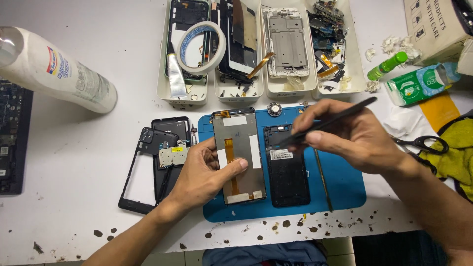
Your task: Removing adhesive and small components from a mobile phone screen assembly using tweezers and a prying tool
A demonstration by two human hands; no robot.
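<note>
Your left hand [202,175] steadies the screen panel [240,156] face down on the blue mat [345,182], thumb pressed on its back beside the orange ribbon cable [229,157], fingers curled under the left edge, likely so it cannot slide. Your right hand [354,135] pinches black tweezers [325,120] pen-fashion, tips angled down to the top of the dark phone body [287,167] lying just right of the panel; the low slant seems meant for fine work there. Left of the mat lie a black frame [132,182] and a circuit board [173,155]. Behind stand white trays [236,91] of phone parts, one holding a tape roll [201,47]. A white bottle [59,69] lies far left; scissors [421,144] and a yellow cloth [456,152] sit at right, near your forearm's path.
</note>
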